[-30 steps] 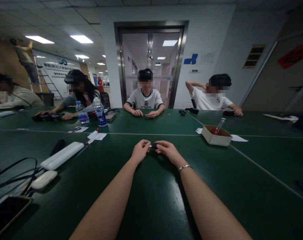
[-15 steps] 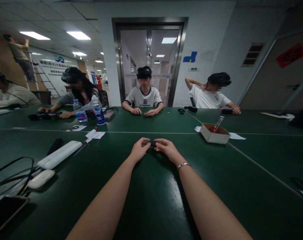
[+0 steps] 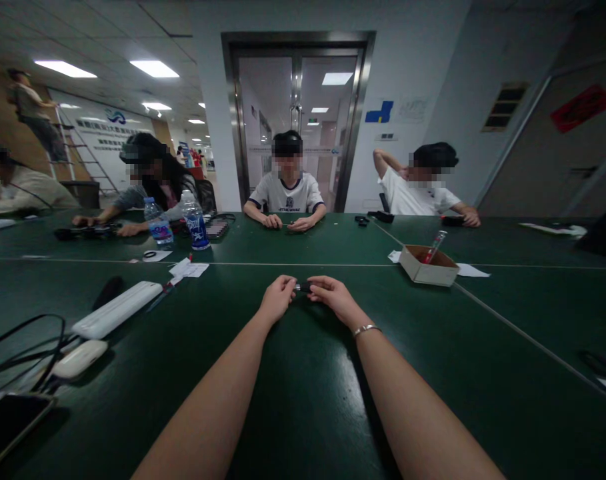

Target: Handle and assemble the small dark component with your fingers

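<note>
A small dark object with a silvery section (image 3: 303,287) spans the gap between my two hands, just above the green table (image 3: 303,400). My left hand (image 3: 277,298) pinches its silvery end, the fingertips closed. Around the dark end are the closed thumb and fingers of my right hand (image 3: 333,299); a silver bracelet (image 3: 367,330) circles that wrist. The object's exact kind is too small to make out, and my fingers hide both its ends.
To the left lie a white power strip (image 3: 117,310), a white rounded case (image 3: 80,359), cables and a phone (image 3: 15,427). A small open box (image 3: 429,265) holding a red pen stands at right. Bottles (image 3: 196,223) stand farther back. Several people sit across the table.
My hands have drawn slightly apart, the left one shifting a little left. More of the silvery section now shows between them.
</note>
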`<action>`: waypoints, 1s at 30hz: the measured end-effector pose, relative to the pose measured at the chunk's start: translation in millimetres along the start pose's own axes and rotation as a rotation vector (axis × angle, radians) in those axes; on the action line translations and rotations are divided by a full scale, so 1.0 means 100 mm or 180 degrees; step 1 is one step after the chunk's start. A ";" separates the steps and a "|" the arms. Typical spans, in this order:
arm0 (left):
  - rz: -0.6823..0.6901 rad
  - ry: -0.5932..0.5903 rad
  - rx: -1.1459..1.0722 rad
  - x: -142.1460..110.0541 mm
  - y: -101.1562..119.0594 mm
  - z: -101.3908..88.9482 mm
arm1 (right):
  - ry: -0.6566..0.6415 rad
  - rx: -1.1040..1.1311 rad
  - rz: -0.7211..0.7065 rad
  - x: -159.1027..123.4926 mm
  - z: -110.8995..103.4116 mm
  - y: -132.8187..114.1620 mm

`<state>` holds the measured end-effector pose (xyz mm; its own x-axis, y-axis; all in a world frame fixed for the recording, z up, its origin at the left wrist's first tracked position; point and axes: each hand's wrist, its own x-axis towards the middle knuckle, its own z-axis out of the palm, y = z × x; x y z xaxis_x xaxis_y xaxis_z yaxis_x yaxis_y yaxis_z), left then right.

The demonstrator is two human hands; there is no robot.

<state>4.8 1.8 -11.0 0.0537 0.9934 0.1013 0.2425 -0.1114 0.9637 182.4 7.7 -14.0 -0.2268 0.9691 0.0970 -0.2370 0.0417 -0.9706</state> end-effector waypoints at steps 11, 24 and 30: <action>0.0028 -0.0043 -0.0050 0.02 -0.04 0.00 | 0.0022 -0.0032 -0.0031 0.00 -0.01 -0.01; 0.0181 0.0077 -0.0007 0.00 -0.01 -0.01 | 0.0047 -0.0034 -0.0078 0.01 0.00 -0.01; 0.0193 0.0143 -0.0090 0.02 -0.02 -0.01 | -0.0003 -0.0078 -0.0049 0.00 0.01 -0.02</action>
<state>3.6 4.0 -12.9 0.0237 0.9852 0.1700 0.2126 -0.1711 0.9620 182.1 6.9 -11.5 -0.2242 0.9681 0.1123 -0.2173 0.0627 -0.9741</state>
